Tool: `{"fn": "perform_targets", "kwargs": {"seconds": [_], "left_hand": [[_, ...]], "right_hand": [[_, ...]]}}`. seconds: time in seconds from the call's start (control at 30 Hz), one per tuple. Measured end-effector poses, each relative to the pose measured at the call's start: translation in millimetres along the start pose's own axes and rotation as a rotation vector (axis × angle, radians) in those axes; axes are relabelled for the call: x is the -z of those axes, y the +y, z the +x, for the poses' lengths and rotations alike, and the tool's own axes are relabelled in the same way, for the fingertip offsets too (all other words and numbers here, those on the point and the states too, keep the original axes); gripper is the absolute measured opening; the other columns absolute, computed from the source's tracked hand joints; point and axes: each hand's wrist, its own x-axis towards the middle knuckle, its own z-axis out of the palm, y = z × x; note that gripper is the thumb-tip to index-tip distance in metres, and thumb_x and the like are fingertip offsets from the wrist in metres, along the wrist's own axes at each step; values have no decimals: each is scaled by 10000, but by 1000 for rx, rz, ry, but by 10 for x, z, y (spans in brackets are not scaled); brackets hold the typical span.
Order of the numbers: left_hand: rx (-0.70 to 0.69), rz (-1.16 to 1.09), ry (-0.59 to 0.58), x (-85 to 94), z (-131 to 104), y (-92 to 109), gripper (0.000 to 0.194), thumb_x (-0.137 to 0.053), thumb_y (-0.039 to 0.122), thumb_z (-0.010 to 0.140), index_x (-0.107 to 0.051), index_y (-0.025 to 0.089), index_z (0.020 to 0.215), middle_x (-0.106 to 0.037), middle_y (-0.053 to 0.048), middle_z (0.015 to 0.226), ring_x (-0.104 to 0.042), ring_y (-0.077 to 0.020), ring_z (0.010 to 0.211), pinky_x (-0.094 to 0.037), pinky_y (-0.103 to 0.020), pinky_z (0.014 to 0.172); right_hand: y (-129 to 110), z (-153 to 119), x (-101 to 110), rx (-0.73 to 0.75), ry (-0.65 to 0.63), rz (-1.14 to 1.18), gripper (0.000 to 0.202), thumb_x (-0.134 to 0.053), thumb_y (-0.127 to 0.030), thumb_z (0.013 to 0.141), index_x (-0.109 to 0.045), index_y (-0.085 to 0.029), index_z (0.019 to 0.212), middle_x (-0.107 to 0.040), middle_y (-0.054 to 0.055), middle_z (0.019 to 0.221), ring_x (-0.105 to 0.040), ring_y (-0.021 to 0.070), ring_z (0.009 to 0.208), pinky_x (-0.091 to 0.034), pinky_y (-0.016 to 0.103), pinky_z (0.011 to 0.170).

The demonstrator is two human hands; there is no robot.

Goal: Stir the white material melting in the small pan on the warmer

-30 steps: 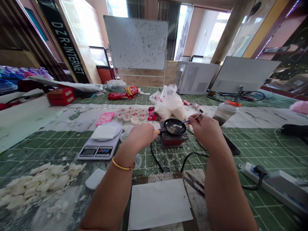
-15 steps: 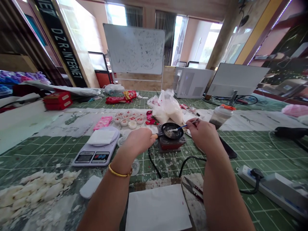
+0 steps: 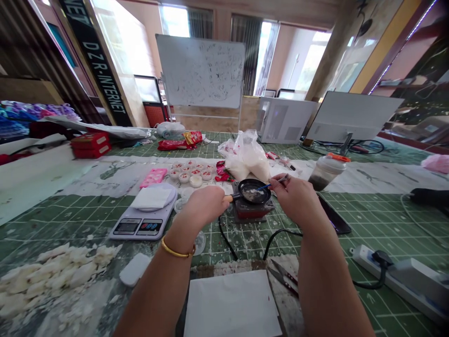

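Note:
My left hand (image 3: 208, 204) is closed around the wooden handle of a small black frying pan (image 3: 258, 200). The pan sits on a small red hot plate (image 3: 249, 214) and holds some pale, partly clear stuff. Between the fingertips of my right hand (image 3: 293, 196) is a thin blue stick (image 3: 265, 186), its lower end in the pan. The stick's exact kind is too small to tell. Behind the pan stands a clear plastic bag of white material (image 3: 247, 161). Small cups with red-and-white contents (image 3: 191, 174) stand to the left of the bag.
A kitchen scale (image 3: 149, 217) and a pink mould (image 3: 153, 178) are on the left, with whitish chunks (image 3: 56, 274) nearer me. White paper (image 3: 231, 304) and scissors (image 3: 283, 277) lie in front. On the right are a shaker bottle (image 3: 324, 172), a phone-like black slab (image 3: 335, 215) and a power strip (image 3: 393, 281).
The stick's end has shifted within the pan, and its whitish tip no longer stands out from the contents. Both hands keep their grips. The whole view has shifted slightly.

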Motion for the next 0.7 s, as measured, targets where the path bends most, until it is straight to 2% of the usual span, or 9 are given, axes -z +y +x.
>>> {"fn": "perform_targets", "kwargs": {"seconds": [0.17,0.3,0.43,0.6,0.7], "left_hand": [[-11,-8,3,-5,10,1,507,-293,493,854,-650,145,761,-658,-112,748,-559,-194,588,-299,-283,502],[-9,-18,7,-7,1,-5,510,-292,498,853,-644,142,754,-652,-112,737,-553,-190,576,-282,-284,488],[-11,-12,13,-14,-5,-15,506,-294,502,855,-634,145,743,-653,-107,733,-550,-186,564,-260,-282,469],[-8,1,-1,-16,1,-13,503,-294,499,856,-639,148,749,-664,-108,753,-560,-180,574,-273,-272,477],[2,4,-2,-10,6,-9,520,-284,512,856,-642,147,760,-670,-113,772,-571,-180,590,-291,-266,486]], "right_hand": [[-7,3,3,7,-24,-39,278,-388,-291,874,-639,-173,878,-691,78,804,-611,220,849,-339,310,761],[0,1,15,-17,28,24,295,-386,-321,880,-637,-182,948,-692,66,820,-605,213,861,-348,295,741],[-18,2,7,-7,-31,6,268,-408,-286,868,-644,-170,920,-693,77,821,-608,216,861,-346,296,746],[-37,9,-25,-10,-2,29,273,-405,-303,873,-641,-185,941,-695,64,821,-606,214,877,-342,294,746],[-39,14,-41,8,-29,27,255,-410,-286,868,-641,-189,920,-692,58,790,-609,210,854,-338,294,742]]}}
